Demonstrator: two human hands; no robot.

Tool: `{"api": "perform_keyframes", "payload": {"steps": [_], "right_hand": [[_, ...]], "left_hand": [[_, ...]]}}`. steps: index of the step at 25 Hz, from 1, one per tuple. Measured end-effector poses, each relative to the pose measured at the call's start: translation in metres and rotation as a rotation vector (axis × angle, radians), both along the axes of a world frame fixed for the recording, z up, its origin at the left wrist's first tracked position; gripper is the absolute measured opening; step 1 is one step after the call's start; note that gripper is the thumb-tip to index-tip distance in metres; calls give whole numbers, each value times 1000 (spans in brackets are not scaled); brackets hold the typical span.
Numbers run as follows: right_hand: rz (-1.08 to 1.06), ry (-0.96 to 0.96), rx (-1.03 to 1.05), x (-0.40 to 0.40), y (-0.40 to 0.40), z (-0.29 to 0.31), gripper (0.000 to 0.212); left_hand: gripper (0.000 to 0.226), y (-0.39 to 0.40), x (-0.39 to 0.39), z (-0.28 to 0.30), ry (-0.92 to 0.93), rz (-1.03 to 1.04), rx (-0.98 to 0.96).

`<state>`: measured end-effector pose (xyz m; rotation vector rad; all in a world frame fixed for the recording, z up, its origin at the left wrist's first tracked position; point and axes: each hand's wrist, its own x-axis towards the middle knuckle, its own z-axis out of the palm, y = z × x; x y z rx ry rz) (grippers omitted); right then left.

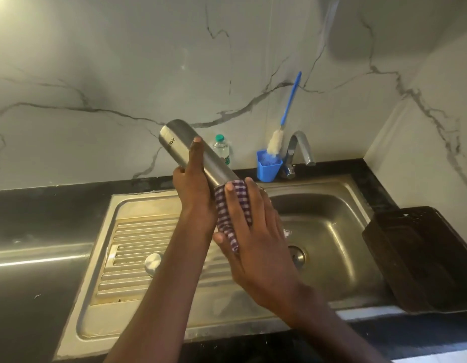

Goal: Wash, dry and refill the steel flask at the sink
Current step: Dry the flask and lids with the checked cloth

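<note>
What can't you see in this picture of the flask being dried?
- Head view: the steel flask's lower end is wrapped in the checked cloth under the right hand, so its mouth is hidden.
- The flask's lettering is partly covered by the left hand.
- The small bottle's label is too small to read.
- The dark basket is cut off by the right edge.

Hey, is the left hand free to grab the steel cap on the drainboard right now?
Probably not yet. The left hand grips the steel flask, which the right hand wipes with the checked cloth. The cap lies uncovered on the drainboard below.
</note>
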<state>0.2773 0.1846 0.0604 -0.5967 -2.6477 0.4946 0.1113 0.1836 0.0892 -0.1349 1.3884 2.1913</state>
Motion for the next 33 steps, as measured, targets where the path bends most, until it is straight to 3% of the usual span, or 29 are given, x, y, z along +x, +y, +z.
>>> {"api": "perform_keyframes", "payload": {"steps": [2, 4, 5, 7, 8, 9, 10, 12, 13, 15, 17, 18, 19, 21, 22, 23, 24, 26, 28, 30, 31, 32, 33], "right_hand": [[-29, 84, 7, -6, 10, -3, 69], [-132, 227, -222, -20, 22, 5, 61], [-213, 293, -459, -25, 31, 17, 55], [-339, 360, -1243, -35, 51, 34, 49], [-371, 363, -1459, -37, 56, 37, 46], [-356, 344, -1451, -37, 55, 38, 43], [-313, 292, -1185, -35, 49, 35, 44], [-232, 267, -321, -32, 36, 13, 51], [-148, 288, -46, -30, 32, -2, 56], [-67, 350, 145, -30, 36, -19, 59], [-94, 425, 65, -34, 39, -19, 52], [-142, 454, -143, -34, 38, -9, 45], [-211, 453, -523, -36, 41, 7, 40], [-313, 402, -1469, -36, 53, 31, 39], [-328, 388, -1777, -33, 59, 39, 38], [-336, 399, -1900, -31, 59, 45, 37], [-340, 429, -1889, -30, 58, 45, 37], [-385, 520, -1580, -32, 55, 35, 37], [-413, 582, -939, -32, 59, 16, 41], [-318, 584, -237, -29, 65, -2, 43], [-267, 566, 16, -27, 66, -8, 47], [-228, 553, 143, -27, 62, -12, 51], [-201, 566, 135, -27, 55, -14, 51]], "left_hand": [[74, 6, 8, 2, -58, 82, 22], [73, 9, 14, 5, -60, 152, 74], [72, 9, 17, 7, -58, 172, 124], [69, 9, 20, 8, 1, 186, 179], [67, 8, 21, 9, 46, 189, 181], [65, 8, 20, 10, 77, 194, 181], [64, 9, 18, 12, 82, 208, 173], [65, 12, 13, 12, 28, 257, 116], [66, 13, 13, 10, -1, 276, 73], [68, 14, 16, 7, -35, 283, -2], [66, 15, 19, 8, -40, 253, 31], [64, 13, 21, 10, -30, 238, 75], [61, 12, 22, 12, 6, 228, 116], [51, 12, 26, 14, 159, 188, 174], [44, 13, 27, 13, 249, 158, 192], [38, 13, 26, 11, 321, 133, 202], [37, 12, 24, 10, 360, 89, 212], [51, 8, 13, 8, 363, -71, 232], [56, 0, 8, 3, 251, -179, 273], [56, -4, 19, 16, 103, -149, 284], [57, 0, 26, 23, 34, -98, 273], [56, 5, 31, 28, 3, -35, 261], [53, 9, 33, 33, 6, 24, 253]]}}
